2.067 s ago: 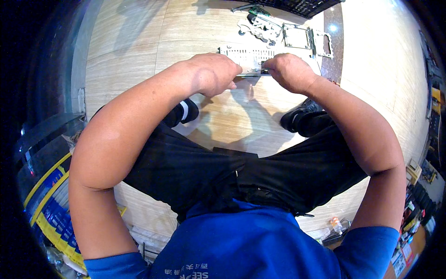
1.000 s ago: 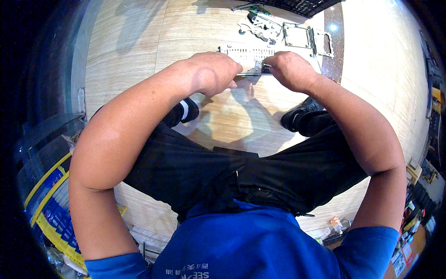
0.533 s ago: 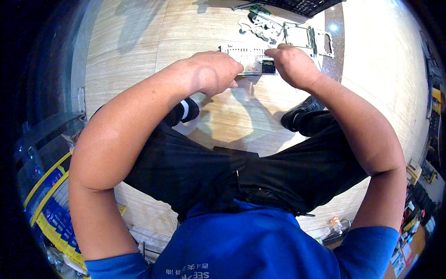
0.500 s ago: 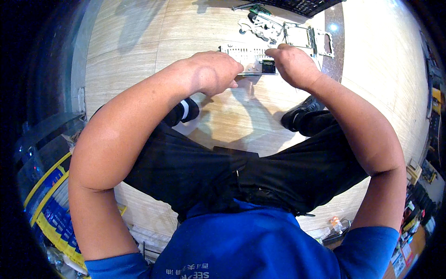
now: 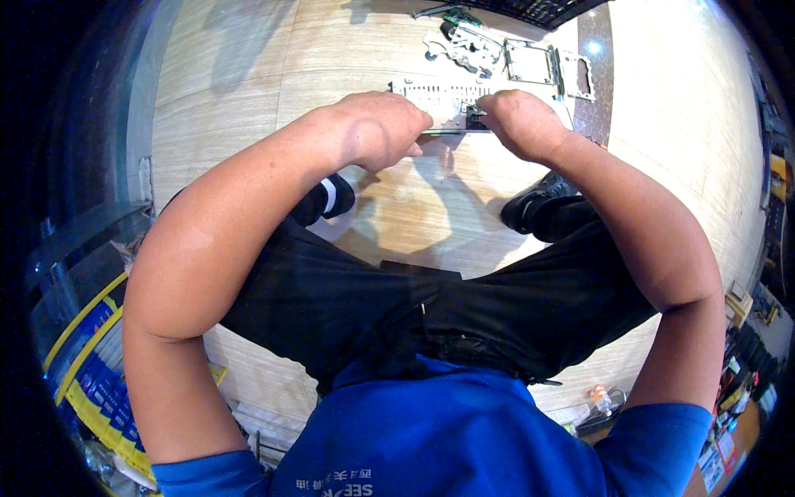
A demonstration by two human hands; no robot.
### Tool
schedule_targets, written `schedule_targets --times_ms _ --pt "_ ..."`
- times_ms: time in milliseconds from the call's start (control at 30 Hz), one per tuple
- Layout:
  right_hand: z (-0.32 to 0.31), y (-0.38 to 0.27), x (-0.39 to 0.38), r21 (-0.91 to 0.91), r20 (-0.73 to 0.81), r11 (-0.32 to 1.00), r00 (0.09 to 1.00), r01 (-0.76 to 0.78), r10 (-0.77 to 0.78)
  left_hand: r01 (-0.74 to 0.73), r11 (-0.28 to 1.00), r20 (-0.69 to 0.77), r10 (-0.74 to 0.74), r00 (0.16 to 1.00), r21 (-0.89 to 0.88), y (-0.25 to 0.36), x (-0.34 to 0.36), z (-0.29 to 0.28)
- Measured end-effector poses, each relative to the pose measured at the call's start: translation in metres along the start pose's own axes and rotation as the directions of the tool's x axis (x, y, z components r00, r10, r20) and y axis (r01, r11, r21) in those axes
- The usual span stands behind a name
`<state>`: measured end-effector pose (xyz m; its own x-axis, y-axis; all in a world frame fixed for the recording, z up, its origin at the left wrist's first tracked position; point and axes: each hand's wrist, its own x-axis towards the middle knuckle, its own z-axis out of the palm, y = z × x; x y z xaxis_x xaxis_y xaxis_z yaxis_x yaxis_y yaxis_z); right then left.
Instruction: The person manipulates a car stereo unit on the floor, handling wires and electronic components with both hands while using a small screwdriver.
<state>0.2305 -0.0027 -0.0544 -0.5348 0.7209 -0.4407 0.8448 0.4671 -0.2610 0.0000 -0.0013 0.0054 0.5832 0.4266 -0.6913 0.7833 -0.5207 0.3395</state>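
Observation:
A white slotted metal plate (image 5: pixel 440 103) sits in front of me above the floor. My left hand (image 5: pixel 389 128) grips its near left edge, thumb toward the top and fingertips partly hidden underneath. Over the plate's right part, my right hand (image 5: pixel 522 124) has its fingers drawn together at a small black component (image 5: pixel 474 121); whatever the fingertips hold is too small to make out. Just beyond lie loose white metal parts (image 5: pixel 468 50), a rectangular frame (image 5: pixel 530 65) and a small green board (image 5: pixel 460 18).
A black crate (image 5: pixel 546 12) stands at the top. My shoes (image 5: pixel 526 207) flank the wood-look floor (image 5: pixel 414 215). Yellow-and-blue objects (image 5: pixel 91 364) lie at lower left; tools and clutter (image 5: pixel 737 381) crowd the lower right, near a small orange-capped bottle (image 5: pixel 600 396).
My right hand moved up along the plate, uncovering the black component, then came back down over it. My left hand has stayed in the same place.

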Motion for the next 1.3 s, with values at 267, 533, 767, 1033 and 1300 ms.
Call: schedule_targets --times_ms 267,533,767,1033,1300 --pt "0.001 0.004 0.002 0.002 -0.219 0.999 0.975 0.035 -0.034 0.009 1.000 -0.010 -0.009 1.000 0.002 -0.001 0.001 0.001" --pt "-0.005 -0.001 -0.001 -0.028 -0.113 1.000 0.994 0.006 -0.009 0.016 1.000 -0.015 -0.016 1.000 0.007 0.001 0.000 0.001" --pt "0.009 0.006 0.001 -0.045 -0.106 0.999 0.994 0.028 -0.033 0.015 1.000 -0.009 -0.015 1.000 -0.004 -0.001 0.001 0.004" --pt "0.000 0.004 0.003 0.002 -0.130 1.000 0.991 0.014 -0.014 0.022 1.000 -0.022 -0.021 1.000 0.019 0.002 -0.001 0.001" --pt "-0.006 0.000 0.000 -0.002 -0.246 1.000 0.969 -0.002 0.002 0.008 1.000 0.001 -0.008 1.000 -0.001 0.000 0.001 0.001"
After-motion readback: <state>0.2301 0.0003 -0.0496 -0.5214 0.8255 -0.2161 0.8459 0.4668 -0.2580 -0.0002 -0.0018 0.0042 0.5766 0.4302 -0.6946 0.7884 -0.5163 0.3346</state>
